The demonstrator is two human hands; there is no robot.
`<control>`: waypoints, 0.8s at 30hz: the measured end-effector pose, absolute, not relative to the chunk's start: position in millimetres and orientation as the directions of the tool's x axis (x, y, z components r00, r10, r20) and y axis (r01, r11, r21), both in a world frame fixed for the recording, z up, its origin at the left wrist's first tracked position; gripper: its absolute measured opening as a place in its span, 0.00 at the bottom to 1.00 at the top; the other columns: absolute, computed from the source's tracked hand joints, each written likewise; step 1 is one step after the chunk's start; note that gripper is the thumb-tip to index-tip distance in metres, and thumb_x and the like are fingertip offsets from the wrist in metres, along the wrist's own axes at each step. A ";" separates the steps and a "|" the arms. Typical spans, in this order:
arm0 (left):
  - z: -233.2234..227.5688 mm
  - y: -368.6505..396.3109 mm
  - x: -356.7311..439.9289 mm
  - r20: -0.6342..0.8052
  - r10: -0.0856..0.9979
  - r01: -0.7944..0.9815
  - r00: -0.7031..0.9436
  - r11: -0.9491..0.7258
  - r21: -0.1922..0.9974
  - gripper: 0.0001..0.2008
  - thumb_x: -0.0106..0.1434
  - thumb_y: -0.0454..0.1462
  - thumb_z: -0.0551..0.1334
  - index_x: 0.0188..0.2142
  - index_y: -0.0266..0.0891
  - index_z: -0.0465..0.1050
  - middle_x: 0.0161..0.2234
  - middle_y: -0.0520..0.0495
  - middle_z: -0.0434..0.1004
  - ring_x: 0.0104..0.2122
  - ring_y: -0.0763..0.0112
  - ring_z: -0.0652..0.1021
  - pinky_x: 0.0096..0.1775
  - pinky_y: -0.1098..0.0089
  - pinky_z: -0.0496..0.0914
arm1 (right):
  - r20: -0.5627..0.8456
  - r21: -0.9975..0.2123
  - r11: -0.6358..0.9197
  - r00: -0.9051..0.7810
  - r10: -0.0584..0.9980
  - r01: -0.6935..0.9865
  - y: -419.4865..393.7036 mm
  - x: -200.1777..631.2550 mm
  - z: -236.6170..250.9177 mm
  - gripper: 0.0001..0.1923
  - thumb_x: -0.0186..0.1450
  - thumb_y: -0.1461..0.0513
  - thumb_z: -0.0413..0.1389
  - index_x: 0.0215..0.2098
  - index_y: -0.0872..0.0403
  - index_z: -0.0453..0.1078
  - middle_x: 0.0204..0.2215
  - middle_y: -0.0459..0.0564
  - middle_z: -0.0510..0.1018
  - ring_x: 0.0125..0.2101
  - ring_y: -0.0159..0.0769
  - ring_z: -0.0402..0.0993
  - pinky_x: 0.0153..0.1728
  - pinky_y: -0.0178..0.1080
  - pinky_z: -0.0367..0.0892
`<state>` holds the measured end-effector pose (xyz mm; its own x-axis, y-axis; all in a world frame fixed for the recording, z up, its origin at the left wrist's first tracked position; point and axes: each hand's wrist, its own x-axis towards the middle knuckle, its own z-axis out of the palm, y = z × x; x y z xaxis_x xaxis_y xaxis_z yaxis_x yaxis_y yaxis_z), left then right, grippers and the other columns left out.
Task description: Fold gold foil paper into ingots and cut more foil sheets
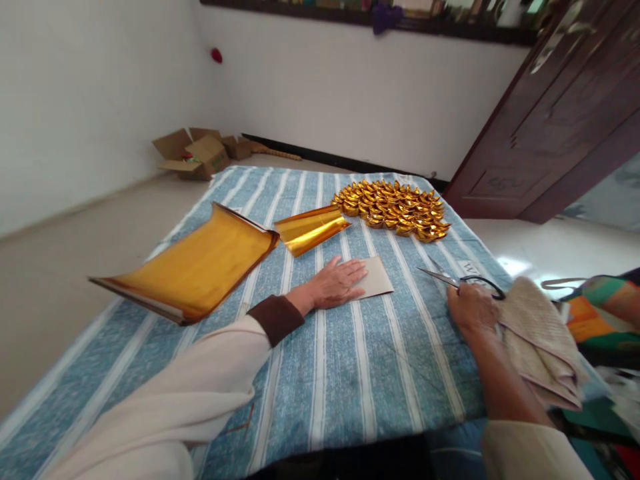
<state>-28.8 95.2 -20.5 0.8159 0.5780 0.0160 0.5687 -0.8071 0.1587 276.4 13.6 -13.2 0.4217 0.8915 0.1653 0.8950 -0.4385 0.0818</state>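
Note:
My left hand (pixel 336 283) lies flat with fingers stretched over a small folded sheet of beige paper (pixel 377 277) at the middle of the table. To the right, my right hand (pixel 473 308) is closed on scissors (pixel 454 280) with dark handles; their blades are parted and point left, and part of the handles is hidden by the hand. Beyond my left hand lies a curled sheet of shiny gold foil paper (pixel 315 230). A larger stack of gold paper (pixel 200 260) with upturned edges lies to the left.
Many folded gold ingot shapes (pixel 393 207) cover the far right of the striped tablecloth (pixel 340 373). A beige cloth (pixel 537 333) lies beside my right wrist. Open cardboard boxes (pixel 195 153) stand on the floor at the back left, and a dark red door (pixel 520 147) stands right.

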 end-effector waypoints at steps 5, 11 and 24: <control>-13.6 84.1 -35.2 0.114 0.587 0.577 0.801 -0.809 0.111 0.30 0.67 0.54 0.53 0.61 0.37 0.60 0.63 0.35 0.60 0.62 0.53 0.60 0.61 0.47 0.42 | 0.202 0.050 -0.427 0.410 0.890 0.903 7.8 269.6 -18.5 0.20 0.68 0.56 0.47 0.38 0.62 0.75 0.38 0.65 0.76 0.41 0.52 0.72 0.35 0.45 0.64; -10.1 66.6 -38.5 0.137 0.615 0.598 0.777 -0.788 0.148 0.30 0.64 0.48 0.60 0.60 0.36 0.60 0.60 0.33 0.63 0.60 0.49 0.64 0.60 0.43 0.47 | 0.447 -0.054 0.297 -0.243 0.861 0.953 10.9 229.4 -17.5 0.15 0.65 0.58 0.54 0.48 0.55 0.71 0.46 0.57 0.73 0.49 0.47 0.67 0.48 0.45 0.64; 1.8 66.4 -40.2 0.300 0.619 0.626 0.726 -0.775 0.082 0.12 0.68 0.32 0.50 0.40 0.35 0.72 0.44 0.38 0.77 0.45 0.59 0.76 0.52 0.54 0.62 | 0.334 -0.473 0.454 -0.323 0.886 0.756 47.3 194.6 -24.4 0.12 0.63 0.63 0.55 0.46 0.53 0.71 0.40 0.52 0.78 0.42 0.38 0.73 0.44 0.39 0.66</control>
